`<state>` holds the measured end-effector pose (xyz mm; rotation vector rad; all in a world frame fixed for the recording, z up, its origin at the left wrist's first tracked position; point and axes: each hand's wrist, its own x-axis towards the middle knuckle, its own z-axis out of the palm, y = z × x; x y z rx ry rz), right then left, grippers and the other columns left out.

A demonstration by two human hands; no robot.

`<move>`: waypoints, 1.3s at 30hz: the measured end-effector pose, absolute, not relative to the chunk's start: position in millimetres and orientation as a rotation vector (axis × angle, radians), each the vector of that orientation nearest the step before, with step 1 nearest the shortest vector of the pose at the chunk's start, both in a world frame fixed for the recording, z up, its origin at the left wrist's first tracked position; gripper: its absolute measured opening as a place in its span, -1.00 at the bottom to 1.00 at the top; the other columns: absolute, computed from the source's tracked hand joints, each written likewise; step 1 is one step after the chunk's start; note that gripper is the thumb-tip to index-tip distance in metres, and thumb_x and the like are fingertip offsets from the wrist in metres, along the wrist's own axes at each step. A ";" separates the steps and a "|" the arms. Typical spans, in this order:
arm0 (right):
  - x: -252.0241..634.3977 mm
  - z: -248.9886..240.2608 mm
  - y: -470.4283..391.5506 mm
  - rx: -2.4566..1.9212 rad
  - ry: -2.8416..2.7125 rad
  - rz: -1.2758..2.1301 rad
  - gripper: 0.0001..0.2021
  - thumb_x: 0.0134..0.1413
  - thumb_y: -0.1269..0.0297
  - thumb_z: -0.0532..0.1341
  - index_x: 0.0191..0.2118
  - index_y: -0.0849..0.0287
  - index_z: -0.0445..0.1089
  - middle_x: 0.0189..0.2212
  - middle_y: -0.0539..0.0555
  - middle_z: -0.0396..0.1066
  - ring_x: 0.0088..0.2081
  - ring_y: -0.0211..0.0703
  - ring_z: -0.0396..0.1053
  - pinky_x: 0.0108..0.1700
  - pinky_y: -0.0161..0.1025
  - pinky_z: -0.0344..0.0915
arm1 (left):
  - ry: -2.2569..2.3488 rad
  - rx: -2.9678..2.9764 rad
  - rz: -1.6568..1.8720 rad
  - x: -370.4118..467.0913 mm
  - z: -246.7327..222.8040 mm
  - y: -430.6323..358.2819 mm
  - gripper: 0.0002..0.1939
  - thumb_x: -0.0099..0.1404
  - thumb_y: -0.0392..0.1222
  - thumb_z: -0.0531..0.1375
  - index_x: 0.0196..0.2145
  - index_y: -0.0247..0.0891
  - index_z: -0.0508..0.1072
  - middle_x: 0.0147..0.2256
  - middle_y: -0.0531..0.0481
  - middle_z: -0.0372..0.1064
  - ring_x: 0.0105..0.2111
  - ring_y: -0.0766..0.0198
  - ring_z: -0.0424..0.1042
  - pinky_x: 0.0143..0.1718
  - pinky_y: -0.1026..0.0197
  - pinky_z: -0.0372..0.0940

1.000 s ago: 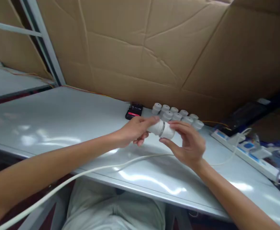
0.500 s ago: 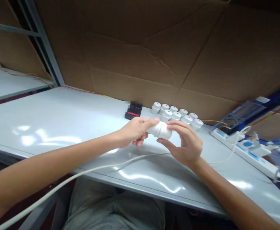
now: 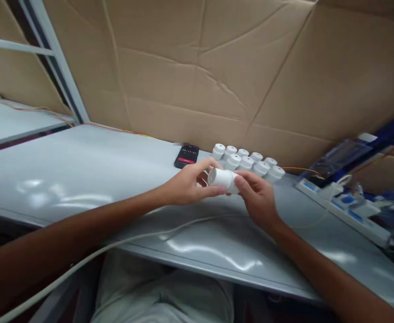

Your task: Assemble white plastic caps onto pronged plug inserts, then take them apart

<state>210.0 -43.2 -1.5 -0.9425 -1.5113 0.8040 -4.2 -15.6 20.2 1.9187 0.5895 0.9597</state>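
Held on its side above the tabletop is a small white plastic bottle [image 3: 218, 177], its flat round end facing left. My left hand [image 3: 192, 181] is closed on the left part, with the thumb along the near side and fingers over the far side. My right hand [image 3: 257, 193] grips the other end, thumb on top; its fingers hide most of that end. Behind the hands stand several similar white bottles [image 3: 233, 160] in two rows, upright, each with a small dark mark on top.
A phone [image 3: 186, 155] showing a running timer lies left of the rows. A white cable [image 3: 170, 231] crosses the grey table [image 3: 82, 163] in front of my hands. On the right lies a power strip [image 3: 348, 211] with plugs. A cardboard wall [image 3: 183, 85] closes the back.
The bottle has been turned in my hands, so its flat end now shows at left. My left thumb has moved from the top to the near side; my right thumb now lies on top.
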 end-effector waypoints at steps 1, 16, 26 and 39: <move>209.8 -1.0 -41.4 -0.955 -1.476 0.916 -0.62 0.18 -0.10 0.35 -0.29 0.18 0.55 -0.44 0.04 0.54 -0.47 -0.19 0.49 -0.43 -0.24 0.54 | 0.571 2.016 0.985 -4.7 18.8 -15.1 -0.65 0.26 -0.07 0.36 -0.06 -0.21 0.42 -0.16 -0.05 0.50 -0.19 0.21 0.50 -0.19 0.22 0.36; 218.8 -1.8 -43.6 -0.907 -1.700 0.684 -0.60 0.15 0.08 0.42 0.05 0.04 0.42 0.01 0.12 0.50 -0.07 -0.06 0.55 -0.08 -0.12 0.56 | 0.728 1.505 0.873 2.6 18.5 -12.7 -0.57 0.27 0.16 0.32 -0.33 -0.29 0.35 -0.47 0.02 0.45 -0.51 0.31 0.48 -0.44 0.27 0.30; 218.5 4.4 -36.3 -1.079 -1.457 1.344 -0.40 0.25 -0.33 0.12 -0.30 0.20 0.49 -0.52 0.10 0.50 -0.52 -0.10 0.49 -0.49 -0.19 0.48 | 0.629 1.941 1.023 3.0 15.8 -18.4 -0.62 0.15 -0.16 0.41 -0.13 -0.24 0.41 -0.22 -0.02 0.50 -0.24 0.19 0.52 -0.19 0.17 0.37; 223.5 3.2 -32.1 -1.144 -1.503 0.949 -0.58 0.17 -0.11 0.31 -0.08 0.14 0.46 -0.37 0.04 0.48 -0.42 -0.14 0.45 -0.36 -0.16 0.47 | 0.676 1.814 0.918 1.4 20.0 -18.6 -0.60 0.13 -0.10 0.45 -0.18 -0.25 0.40 -0.30 0.02 0.50 -0.31 0.25 0.50 -0.25 0.21 0.34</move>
